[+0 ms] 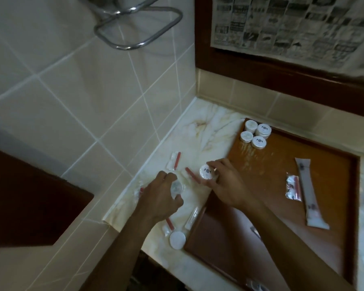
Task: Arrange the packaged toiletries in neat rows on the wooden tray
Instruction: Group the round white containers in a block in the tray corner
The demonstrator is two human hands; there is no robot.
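Marble-patterned counter (214,131) carries a wooden tray (282,164) set against the back wall. Directly on the marble left of the tray lie red-and-white sachets (173,161), a white round disc (177,240) and a clear wrapped stick (191,219), possibly a toothbrush.

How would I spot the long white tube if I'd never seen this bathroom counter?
Find the wooden tray sitting on the marble counter below the framed mirror. Look along the tray's right side, far from the four round white tubs clustered in its back corner. The long white tube lies flat there beside a small crinkled packet, and it is by far the longest item on the tray.
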